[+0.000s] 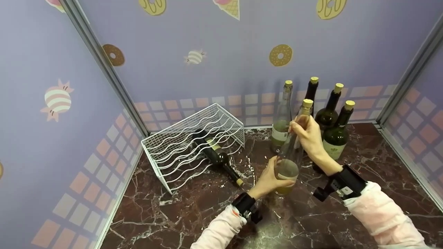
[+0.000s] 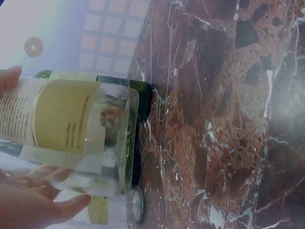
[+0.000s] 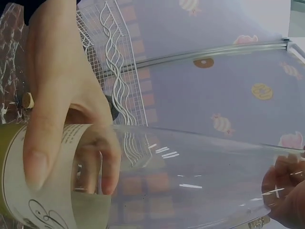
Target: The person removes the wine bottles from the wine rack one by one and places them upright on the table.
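Observation:
Both hands hold a clear glass wine bottle (image 1: 290, 154) with a cork in its mouth, tilted a little in the head view. My left hand (image 1: 270, 178) grips it low around the label, thumb on one side and fingers on the other. High on the neck, just under the cork, the fingers of my right hand (image 1: 310, 135) are curled round the glass. The left wrist view shows the bottle's pale label (image 2: 66, 114) and its base close above the counter; contact there cannot be told. A dark corked wine bottle (image 1: 218, 158) lies in the white wire rack (image 1: 155, 148).
Behind and right of the held bottle stand a clear corked bottle (image 1: 281, 129), a dark bottle (image 1: 312, 88) and two green bottles, one with a pale label (image 1: 334, 149). The lying bottle's neck sticks out over the marble counter (image 1: 166, 221). Patterned walls (image 1: 235, 62) enclose the counter.

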`<state>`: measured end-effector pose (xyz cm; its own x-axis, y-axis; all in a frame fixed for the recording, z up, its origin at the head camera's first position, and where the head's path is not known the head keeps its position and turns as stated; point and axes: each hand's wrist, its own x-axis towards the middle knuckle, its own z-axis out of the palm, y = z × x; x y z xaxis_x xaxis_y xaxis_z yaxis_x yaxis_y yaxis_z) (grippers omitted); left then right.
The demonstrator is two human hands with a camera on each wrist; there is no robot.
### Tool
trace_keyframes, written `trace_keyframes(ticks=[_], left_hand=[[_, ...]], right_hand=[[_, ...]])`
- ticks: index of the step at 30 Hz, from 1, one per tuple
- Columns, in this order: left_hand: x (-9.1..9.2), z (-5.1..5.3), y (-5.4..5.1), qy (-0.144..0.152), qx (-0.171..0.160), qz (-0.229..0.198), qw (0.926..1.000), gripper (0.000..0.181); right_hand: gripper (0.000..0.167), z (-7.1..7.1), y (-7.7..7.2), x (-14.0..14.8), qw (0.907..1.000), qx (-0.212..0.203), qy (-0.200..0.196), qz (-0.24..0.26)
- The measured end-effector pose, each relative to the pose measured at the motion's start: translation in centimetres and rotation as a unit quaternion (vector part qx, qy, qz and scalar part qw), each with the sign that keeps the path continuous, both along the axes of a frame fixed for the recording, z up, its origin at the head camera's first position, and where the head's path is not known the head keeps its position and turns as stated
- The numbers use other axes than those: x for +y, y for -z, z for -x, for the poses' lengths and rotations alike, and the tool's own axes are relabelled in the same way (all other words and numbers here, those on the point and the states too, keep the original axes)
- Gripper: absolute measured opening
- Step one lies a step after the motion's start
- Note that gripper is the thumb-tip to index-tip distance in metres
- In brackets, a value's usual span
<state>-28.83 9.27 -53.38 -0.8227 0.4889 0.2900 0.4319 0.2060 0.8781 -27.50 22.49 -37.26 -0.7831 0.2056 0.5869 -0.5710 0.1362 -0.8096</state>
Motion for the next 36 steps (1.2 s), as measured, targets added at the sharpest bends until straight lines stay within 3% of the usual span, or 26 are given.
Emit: trace_keyframes(ticks=[5, 9, 17, 27, 36], left_hand=[[-0.4, 0.4, 0.4, 0.009, 0.028, 0.008, 0.9995, 0.092], [-0.9, 0.5, 0.8, 0.001, 0.052, 0.026, 0.9983, 0.091], [-1.8, 0.3, 1.3, -0.009, 0.021, 0.046, 0.9987, 0.089], [-2.6, 0.1, 1.1, -0.001, 0.062, 0.075, 0.9953, 0.085], [-2.8, 0.1, 1.0, 0.002, 0.074, 0.08, 0.9941, 0.084]], right_hand=[[0.004, 0.0, 0.1, 0.6, 0.999, 0.016, 0.014, -0.038], [0.004, 0.4, 0.4, 1.2, 0.9985, 0.016, 0.031, -0.041], [0.007, 1.1, 1.3, 2.6, 0.9963, -0.014, 0.069, -0.049], [0.01, 2.3, 2.7, 4.6, 0.9934, -0.031, 0.093, -0.06], [0.012, 2.8, 3.4, 5.3, 0.9897, -0.037, 0.117, -0.074]])
